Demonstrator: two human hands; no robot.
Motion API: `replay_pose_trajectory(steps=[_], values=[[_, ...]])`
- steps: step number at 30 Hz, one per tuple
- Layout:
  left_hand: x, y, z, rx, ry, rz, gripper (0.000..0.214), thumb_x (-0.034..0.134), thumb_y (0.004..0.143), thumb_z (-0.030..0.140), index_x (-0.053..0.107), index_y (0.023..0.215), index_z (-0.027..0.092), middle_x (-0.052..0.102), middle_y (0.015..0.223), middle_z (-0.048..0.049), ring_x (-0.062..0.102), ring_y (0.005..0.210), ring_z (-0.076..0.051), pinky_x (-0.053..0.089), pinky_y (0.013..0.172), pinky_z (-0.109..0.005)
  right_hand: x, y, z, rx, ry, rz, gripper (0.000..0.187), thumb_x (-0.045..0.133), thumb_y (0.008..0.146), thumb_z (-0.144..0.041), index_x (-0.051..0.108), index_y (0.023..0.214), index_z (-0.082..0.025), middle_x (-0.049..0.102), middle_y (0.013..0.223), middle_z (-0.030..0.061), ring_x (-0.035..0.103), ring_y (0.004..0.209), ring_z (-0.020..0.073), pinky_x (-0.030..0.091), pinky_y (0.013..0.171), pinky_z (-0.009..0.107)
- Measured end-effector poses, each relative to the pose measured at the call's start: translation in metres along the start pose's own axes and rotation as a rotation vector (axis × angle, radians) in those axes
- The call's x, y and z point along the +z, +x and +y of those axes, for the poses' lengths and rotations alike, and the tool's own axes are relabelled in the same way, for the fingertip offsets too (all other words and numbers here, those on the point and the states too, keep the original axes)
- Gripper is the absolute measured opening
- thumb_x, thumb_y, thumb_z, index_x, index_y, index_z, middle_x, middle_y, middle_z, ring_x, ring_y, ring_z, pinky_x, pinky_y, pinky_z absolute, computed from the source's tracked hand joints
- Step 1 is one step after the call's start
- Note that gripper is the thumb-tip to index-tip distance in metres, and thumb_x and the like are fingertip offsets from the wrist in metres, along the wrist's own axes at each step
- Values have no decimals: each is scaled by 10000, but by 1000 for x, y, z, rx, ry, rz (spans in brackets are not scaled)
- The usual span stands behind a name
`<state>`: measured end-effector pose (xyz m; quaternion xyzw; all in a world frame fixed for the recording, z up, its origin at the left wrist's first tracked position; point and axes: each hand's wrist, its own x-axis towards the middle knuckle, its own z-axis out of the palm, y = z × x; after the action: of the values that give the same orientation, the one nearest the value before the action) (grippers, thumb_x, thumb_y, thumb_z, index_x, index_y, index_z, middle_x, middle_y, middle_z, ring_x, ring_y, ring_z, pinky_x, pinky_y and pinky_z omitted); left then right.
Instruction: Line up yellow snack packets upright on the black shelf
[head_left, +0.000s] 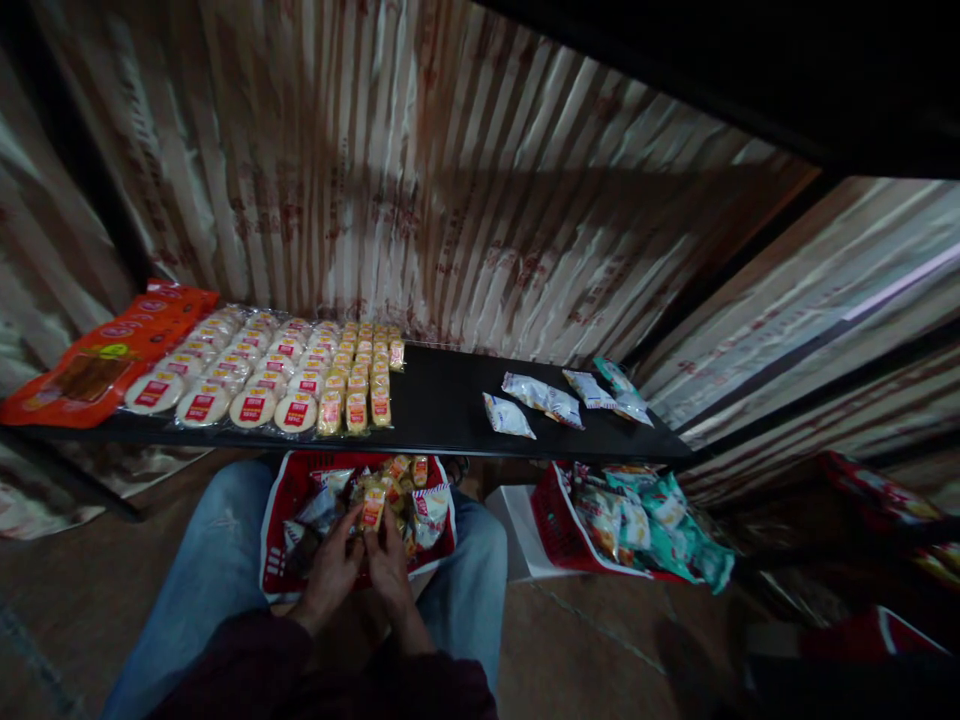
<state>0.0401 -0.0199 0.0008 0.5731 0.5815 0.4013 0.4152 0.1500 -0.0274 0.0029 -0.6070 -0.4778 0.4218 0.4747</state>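
Both hands are close together over a red basket (268,560) that rests between my knees. My left hand (334,562) and my right hand (388,560) pinch a small yellow wrapped snack (373,508) with a red label, its label facing up. Below and around it in the basket lie more yellow wrapped snacks (420,470) and a white snack packet (430,516). On the black shelf (442,400) beyond, rows of the same yellow snacks (356,410) stand beside rows of round white wrapped crackers (253,407).
An orange bag (112,355) lies at the shelf's left end. Several small white packets (510,416) lie loosely toward its right end. A second red basket (553,520) holding teal and clear snack bags (667,535) is at right, beside a white box (517,510). A dark upper shelf (750,70) overhangs.
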Motion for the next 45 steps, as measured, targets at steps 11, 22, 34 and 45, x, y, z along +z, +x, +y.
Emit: replay_pose_trajectory(steps=[11, 22, 34, 45], values=[[11, 24, 61, 98, -54, 37, 427, 444, 791, 213, 613, 1183, 199, 607, 1219, -111, 568, 1159, -216, 442, 1023, -399, -23, 18, -47, -79, 68, 163, 557, 521, 874, -369, 424, 1386, -172, 637, 1244, 119, 612, 1138, 214, 468, 993, 356], [19, 66, 120, 143, -78, 24, 415, 421, 794, 139, 592, 1167, 203, 597, 1188, -88, 579, 1075, -196, 459, 964, -355, -51, 75, -90, -154, -62, 271, 383, 520, 853, -342, 603, 1197, -196, 663, 1170, 79, 613, 1051, 214, 473, 935, 328], [38, 123, 152, 100, -22, 6, 383, 415, 853, 219, 578, 1196, 171, 574, 1245, -111, 549, 1154, -205, 402, 1037, -353, -56, 149, -84, -204, -65, 292, 382, 505, 829, -297, 588, 1187, -190, 671, 1143, 84, 631, 1020, 216, 469, 939, 352], [54, 176, 157, 38, 16, 81, 359, 425, 859, 253, 615, 1137, 128, 549, 1303, -160, 476, 1264, -249, 313, 1116, -400, -48, 206, -92, -169, -31, 248, 332, 525, 755, -266, 617, 1065, -194, 705, 908, 25, 641, 824, 177, 498, 800, 277]])
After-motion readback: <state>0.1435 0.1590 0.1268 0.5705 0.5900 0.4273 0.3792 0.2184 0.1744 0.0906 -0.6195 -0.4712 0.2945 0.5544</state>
